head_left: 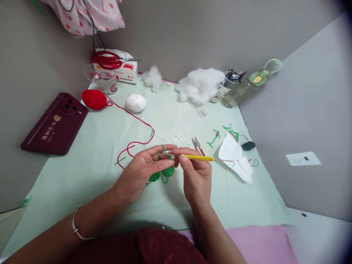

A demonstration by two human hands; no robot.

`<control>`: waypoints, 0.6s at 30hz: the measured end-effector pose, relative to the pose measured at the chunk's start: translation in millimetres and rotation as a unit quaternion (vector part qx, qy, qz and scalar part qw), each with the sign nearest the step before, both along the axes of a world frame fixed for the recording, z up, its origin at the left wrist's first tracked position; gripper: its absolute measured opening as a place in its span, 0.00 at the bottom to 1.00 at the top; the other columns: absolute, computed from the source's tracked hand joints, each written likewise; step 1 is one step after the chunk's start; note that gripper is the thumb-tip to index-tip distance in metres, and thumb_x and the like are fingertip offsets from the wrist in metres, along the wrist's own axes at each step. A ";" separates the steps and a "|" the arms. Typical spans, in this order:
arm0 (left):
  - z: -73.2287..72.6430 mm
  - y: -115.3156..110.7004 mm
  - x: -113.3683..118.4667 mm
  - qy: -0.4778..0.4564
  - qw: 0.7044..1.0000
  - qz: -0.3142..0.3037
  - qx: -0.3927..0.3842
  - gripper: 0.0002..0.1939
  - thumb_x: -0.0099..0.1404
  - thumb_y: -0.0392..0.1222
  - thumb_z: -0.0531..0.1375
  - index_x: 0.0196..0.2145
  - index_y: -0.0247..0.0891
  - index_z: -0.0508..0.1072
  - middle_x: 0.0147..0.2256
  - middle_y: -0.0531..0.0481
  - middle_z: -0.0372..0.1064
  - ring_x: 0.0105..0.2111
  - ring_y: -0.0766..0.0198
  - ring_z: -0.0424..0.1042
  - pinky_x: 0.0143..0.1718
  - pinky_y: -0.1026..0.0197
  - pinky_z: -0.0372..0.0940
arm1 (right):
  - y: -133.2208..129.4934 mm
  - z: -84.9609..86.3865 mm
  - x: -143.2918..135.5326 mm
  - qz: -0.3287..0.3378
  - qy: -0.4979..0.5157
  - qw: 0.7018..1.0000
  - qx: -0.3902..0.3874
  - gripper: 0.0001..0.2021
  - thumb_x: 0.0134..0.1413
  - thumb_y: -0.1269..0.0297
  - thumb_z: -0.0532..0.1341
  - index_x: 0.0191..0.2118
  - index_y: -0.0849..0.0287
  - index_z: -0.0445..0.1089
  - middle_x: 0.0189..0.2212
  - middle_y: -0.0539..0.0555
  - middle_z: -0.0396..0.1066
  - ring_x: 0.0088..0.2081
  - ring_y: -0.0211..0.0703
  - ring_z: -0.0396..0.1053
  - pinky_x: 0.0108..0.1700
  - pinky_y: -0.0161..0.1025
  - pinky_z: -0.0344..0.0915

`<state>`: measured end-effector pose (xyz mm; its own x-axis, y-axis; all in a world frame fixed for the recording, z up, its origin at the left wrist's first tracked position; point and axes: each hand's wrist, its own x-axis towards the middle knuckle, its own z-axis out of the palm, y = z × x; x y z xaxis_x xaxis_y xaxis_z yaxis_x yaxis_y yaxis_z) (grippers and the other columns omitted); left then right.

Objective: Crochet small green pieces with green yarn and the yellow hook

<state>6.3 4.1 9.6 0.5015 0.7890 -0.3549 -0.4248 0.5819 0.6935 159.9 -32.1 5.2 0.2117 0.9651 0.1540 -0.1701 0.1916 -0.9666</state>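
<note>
Between the fingers of my left hand point(144, 167) is a small piece of green crochet work point(168, 171), with green yarn running over the fingertips. My right hand point(196, 176) grips the yellow handle of a crochet hook point(199, 158). The hook's thin metal end points left into the green yarn at my left fingertips; its other metal end sticks out to the right. A second round green piece point(154, 176) hangs just below my left thumb, partly hidden by the hand. Where exactly the hook tip meets the stitches is too small to make out.
Thread snips point(198, 146) lie just beyond my right hand, beside white paper point(236, 157) and green yarn scraps point(214, 137). Red yarn point(95, 99), white yarn point(135, 102) and white stuffing point(202, 86) sit farther back. A phone point(56, 124) stands left, a bottle point(246, 88) at the back right.
</note>
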 end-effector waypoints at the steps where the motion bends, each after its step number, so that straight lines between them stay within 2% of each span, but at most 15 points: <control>1: -0.1 -0.1 0.8 -0.004 1.000 0.000 -0.002 0.14 0.62 0.38 0.72 0.47 0.44 0.84 0.35 0.52 0.81 0.39 0.66 0.80 0.42 0.68 0.70 | 0.3 -0.8 -1.4 0.001 0.006 1.000 -0.010 0.06 0.66 0.64 0.66 0.41 0.49 0.83 0.36 0.50 0.80 0.35 0.36 0.74 0.38 0.35 0.71; 6: -2.6 2.2 1.1 -0.014 1.000 -0.008 0.001 0.12 0.68 0.42 0.68 0.49 0.42 0.82 0.40 0.47 0.83 0.41 0.61 0.81 0.45 0.62 0.73 | 1.7 -2.7 -1.8 -0.017 0.062 0.997 -0.054 0.05 0.64 0.61 0.67 0.39 0.51 0.82 0.34 0.48 0.79 0.31 0.34 0.74 0.38 0.35 0.72; 12: 1.0 -0.2 1.6 -0.009 1.000 0.001 0.011 0.11 0.68 0.43 0.67 0.47 0.40 0.83 0.39 0.46 0.83 0.40 0.59 0.82 0.44 0.61 0.74 | 1.4 -1.9 -1.2 -0.017 0.059 0.997 -0.048 0.05 0.65 0.62 0.66 0.40 0.51 0.82 0.33 0.49 0.78 0.31 0.35 0.75 0.37 0.35 0.72; 15: 2.4 -1.7 4.3 -0.002 1.000 0.022 -0.004 0.11 0.64 0.42 0.71 0.44 0.40 0.83 0.36 0.48 0.83 0.37 0.61 0.81 0.40 0.63 0.74 | -0.4 0.0 -3.3 -0.022 0.008 0.999 -0.027 0.06 0.65 0.63 0.65 0.39 0.51 0.81 0.35 0.49 0.79 0.32 0.36 0.74 0.37 0.37 0.73; 18: 0.2 -3.2 7.5 0.012 0.998 0.058 -0.017 0.12 0.60 0.41 0.74 0.42 0.41 0.83 0.34 0.50 0.82 0.34 0.64 0.80 0.36 0.67 0.72 | -3.4 0.9 -7.9 -0.038 -0.089 0.995 0.019 0.07 0.66 0.66 0.64 0.40 0.52 0.81 0.38 0.52 0.79 0.37 0.39 0.75 0.39 0.39 0.74</control>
<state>13.8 0.9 9.9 0.3990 0.8283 -0.3934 -0.4739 0.5535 0.6849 152.0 -35.5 6.1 0.2501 0.9402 0.2312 0.0186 0.2341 -0.9720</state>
